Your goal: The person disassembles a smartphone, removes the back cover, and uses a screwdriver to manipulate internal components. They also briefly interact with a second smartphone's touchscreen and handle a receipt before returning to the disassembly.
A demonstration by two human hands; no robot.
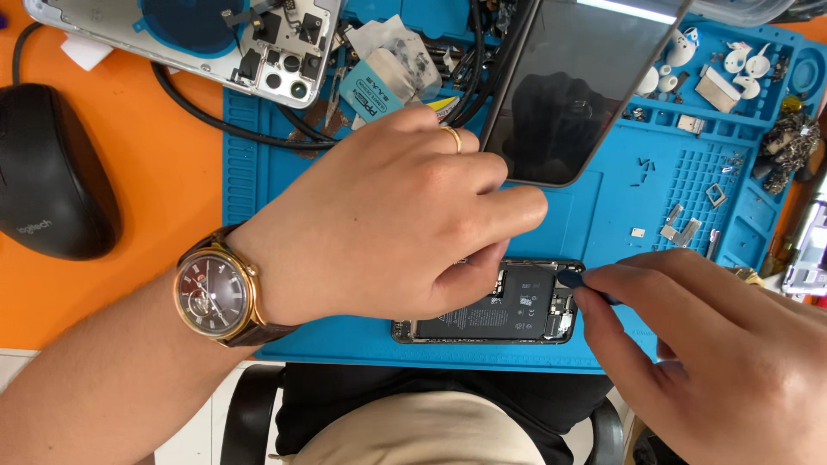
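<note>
An orange table [129,198] is covered across its middle and right by a blue work mat [620,198], whose ribbed and pocketed right part holds small metal plates and white bits. At the table's left edge a black computer mouse [47,172] is seen, well apart from the mat. At the top left a second phone [185,39] lies opened, its camera block and inner parts exposed, with black cables running beneath it onto the mat. A detached dark screen [573,86] is propped at a tilt above the mat's centre, its lower edge just beyond the left hand's knuckles. The left hand [388,220], with a gold ring on one finger and a brown-strapped watch [215,293] on the wrist, is laid over the left part of an opened phone [504,306] at the mat's near edge; its fingers are curled together and pressed down on the phone's frame, so that the phone's left end is hidden beneath them. The phone's black battery and right end are left visible between the two hands. The right hand [715,344] is placed just right of the phone, its thumb and forefinger pinched shut on a small blue pick [573,278], whose tip is touching the phone's upper right corner.
</note>
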